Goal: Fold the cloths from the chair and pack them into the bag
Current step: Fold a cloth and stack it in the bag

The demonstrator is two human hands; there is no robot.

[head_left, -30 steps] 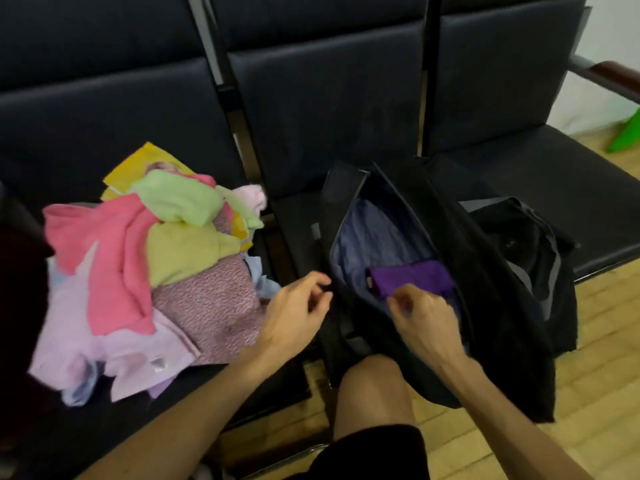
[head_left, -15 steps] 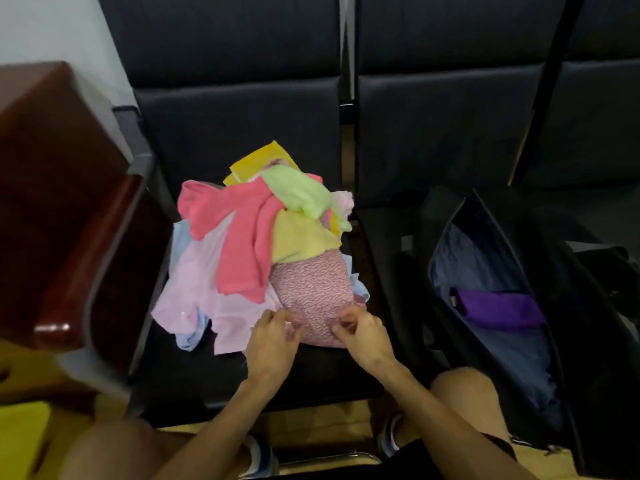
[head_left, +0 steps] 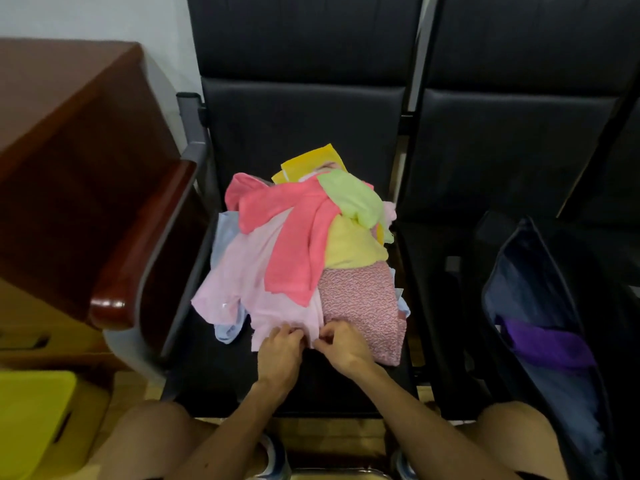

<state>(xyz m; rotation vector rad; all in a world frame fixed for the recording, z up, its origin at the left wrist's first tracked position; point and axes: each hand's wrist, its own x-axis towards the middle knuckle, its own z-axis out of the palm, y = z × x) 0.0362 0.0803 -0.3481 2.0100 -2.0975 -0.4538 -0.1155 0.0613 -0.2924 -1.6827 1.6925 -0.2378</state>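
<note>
The black chair (head_left: 298,126) carried a loose pile of cloths (head_left: 346,251) on its seat, pinks, yellows and greens. On the next seat to the right, the black bag (head_left: 509,265) stood unzipped with a purple cloth (head_left: 547,344) inside. A pale pink cloth (head_left: 263,282) spread across the pile's near side. The left hand (head_left: 280,355) had its grip pinched on that cloth's near edge; the right hand (head_left: 343,344), just beside it, seemed to pinch the same edge, though blur hid the fingertips
</note>
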